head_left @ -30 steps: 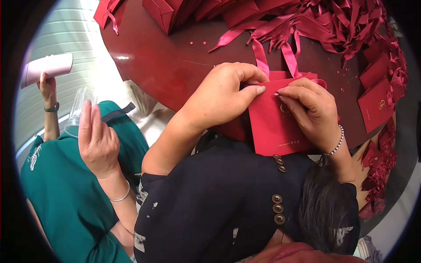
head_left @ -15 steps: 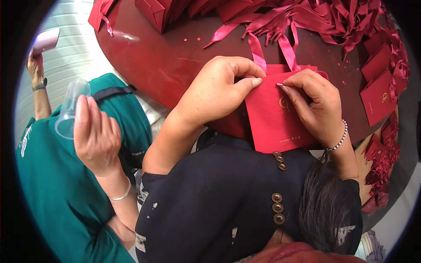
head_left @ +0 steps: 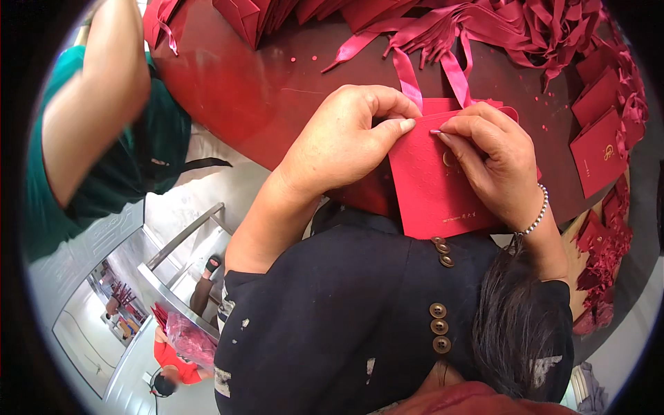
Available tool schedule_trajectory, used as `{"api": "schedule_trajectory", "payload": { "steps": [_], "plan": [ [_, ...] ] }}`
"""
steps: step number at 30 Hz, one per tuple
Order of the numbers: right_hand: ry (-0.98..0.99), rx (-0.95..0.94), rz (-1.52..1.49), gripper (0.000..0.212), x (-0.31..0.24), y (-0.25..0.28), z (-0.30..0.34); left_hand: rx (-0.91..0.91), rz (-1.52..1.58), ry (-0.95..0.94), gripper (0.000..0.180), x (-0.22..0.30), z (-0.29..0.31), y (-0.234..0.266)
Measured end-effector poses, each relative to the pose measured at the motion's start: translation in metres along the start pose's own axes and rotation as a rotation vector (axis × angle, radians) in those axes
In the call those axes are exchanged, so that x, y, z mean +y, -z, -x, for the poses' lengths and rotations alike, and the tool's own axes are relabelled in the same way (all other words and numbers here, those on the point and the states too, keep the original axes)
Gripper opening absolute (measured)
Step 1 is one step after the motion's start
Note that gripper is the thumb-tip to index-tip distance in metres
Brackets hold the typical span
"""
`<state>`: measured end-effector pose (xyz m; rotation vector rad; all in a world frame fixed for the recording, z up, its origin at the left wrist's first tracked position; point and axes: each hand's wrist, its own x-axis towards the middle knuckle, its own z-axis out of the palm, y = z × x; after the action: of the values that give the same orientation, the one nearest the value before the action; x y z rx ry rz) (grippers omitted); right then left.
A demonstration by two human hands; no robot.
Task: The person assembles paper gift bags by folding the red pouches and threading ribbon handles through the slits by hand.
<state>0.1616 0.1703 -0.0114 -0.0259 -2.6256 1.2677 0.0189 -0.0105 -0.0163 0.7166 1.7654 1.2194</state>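
Note:
A small red paper gift bag [head_left: 436, 187] with gold print stands upright in front of my chest, its top edge facing away from me. My left hand [head_left: 349, 138] grips its upper left corner, thumb on the front and fingers behind. Against the upper front of the bag my right hand [head_left: 487, 155], with a beaded bracelet at the wrist, is closed in a pinch; whatever lies between thumb and finger is hidden. Pink-red ribbon [head_left: 408, 79] rises in two strands behind the bag's top edge.
On the dark red table [head_left: 242, 104] lies a heap of ribbons [head_left: 484, 28]. More red bags [head_left: 598, 155] line the right side. At left a person in green [head_left: 166, 149] stands close, an arm raised. Beyond are a metal frame [head_left: 183, 238] and a person in red [head_left: 169, 356].
The person in green has moved away toward the upper left, and the clear plastic cup is out of sight. My hands and the bag have barely shifted.

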Motion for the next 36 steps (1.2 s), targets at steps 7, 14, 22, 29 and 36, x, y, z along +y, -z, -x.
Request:
{"api": "schedule_trajectory", "payload": {
  "steps": [7, 14, 22, 29, 36],
  "plan": [
    [0.082, 0.004, 0.079, 0.013, -0.003, -0.005, -0.007, 0.003, 0.017, -0.020, 0.020, -0.006, 0.000, -0.001],
    [0.132, 0.009, 0.179, 0.015, -0.011, -0.005, -0.014, 0.058, -0.063, -0.083, 0.019, 0.001, 0.004, -0.002],
    [0.246, -0.068, 0.479, 0.013, -0.023, -0.001, -0.017, 0.162, -0.203, -0.281, 0.017, 0.005, 0.004, -0.007],
    [0.257, -0.081, 0.653, 0.016, -0.042, -0.008, -0.007, 0.320, -0.446, -0.532, 0.009, 0.013, 0.008, -0.024],
    [0.170, -0.032, 0.632, 0.016, -0.035, -0.013, -0.006, 0.310, -0.476, -0.559, 0.016, 0.014, 0.008, -0.026]
  ]
}}
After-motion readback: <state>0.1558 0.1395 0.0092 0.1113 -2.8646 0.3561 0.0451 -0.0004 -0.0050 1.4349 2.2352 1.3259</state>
